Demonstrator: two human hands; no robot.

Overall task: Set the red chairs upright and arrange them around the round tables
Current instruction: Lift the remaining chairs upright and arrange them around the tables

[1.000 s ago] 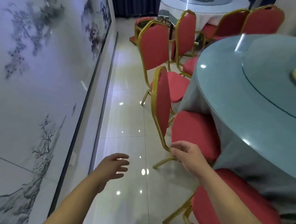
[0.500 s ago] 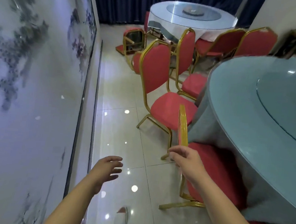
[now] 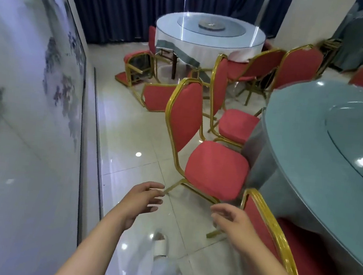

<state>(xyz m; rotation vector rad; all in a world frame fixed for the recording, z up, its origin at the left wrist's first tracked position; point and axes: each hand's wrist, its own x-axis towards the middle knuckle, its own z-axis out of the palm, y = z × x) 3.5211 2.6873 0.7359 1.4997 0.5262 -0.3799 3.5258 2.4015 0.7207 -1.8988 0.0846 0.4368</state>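
Near teal glass-topped round table (image 3: 299,126): red padded gold-framed chairs (image 3: 186,113) upright along its edge, that side done. Far white-clothed round table (image 3: 229,41): two left to lift, overturned chair (image 3: 138,66) and tipped chair (image 3: 157,99), partly hidden, probably on its side. Left hand (image 3: 141,202), right hand (image 3: 232,222): fingers loosely spread, holding nothing.

Glossy tiled floor (image 3: 131,137) carries upright red chairs (image 3: 214,173), two toppled chairs (image 3: 157,97) and round tables (image 3: 298,137)
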